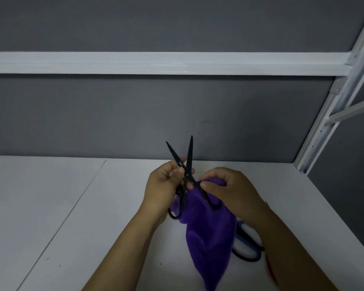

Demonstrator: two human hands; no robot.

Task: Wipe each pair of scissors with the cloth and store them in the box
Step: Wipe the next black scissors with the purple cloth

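A pair of black scissors (186, 171) is held upright above the white table, blades spread apart and pointing up. My left hand (163, 185) grips them around the pivot and one handle. My right hand (229, 187) holds a purple cloth (208, 234) bunched against the other handle, and the cloth hangs down toward the table. Another pair of scissors with blue and black handles (248, 246) lies on the table under my right forearm, partly hidden by the cloth. No box is in view.
The white table (72, 206) meets a grey partition wall (135, 114) at the back. A white shelf rail (156, 63) crosses the wall, and a white metal frame (332, 114) rises on the right. A red edge (270, 267) shows beside my right forearm.
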